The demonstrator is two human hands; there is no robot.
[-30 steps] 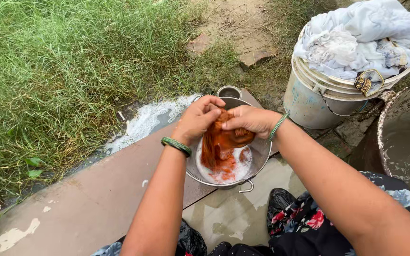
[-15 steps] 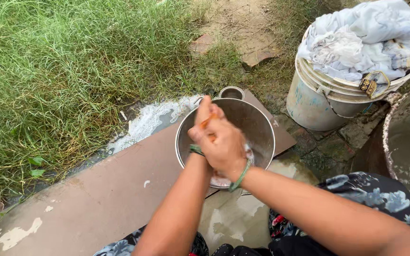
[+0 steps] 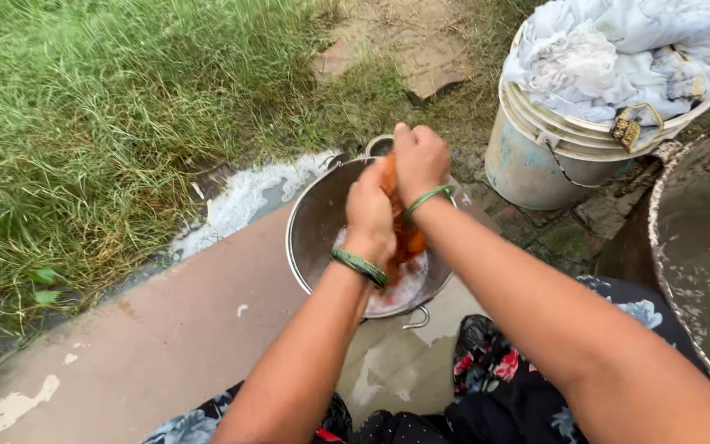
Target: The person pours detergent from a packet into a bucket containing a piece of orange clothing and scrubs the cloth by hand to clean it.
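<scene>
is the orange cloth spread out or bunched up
Bunched up. The orange cloth is squeezed into a narrow wad between the left hand and right hand, over the soapy water in the steel pot.

We grip the wet orange cloth [image 3: 408, 238] with our left hand [image 3: 370, 215] and right hand [image 3: 419, 158] above the steel basin [image 3: 314, 222] of suds.

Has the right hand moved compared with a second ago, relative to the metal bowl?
Yes. The right hand now grips the orange cloth nearer the metal bowl's far rim, ahead of the left hand.
</scene>
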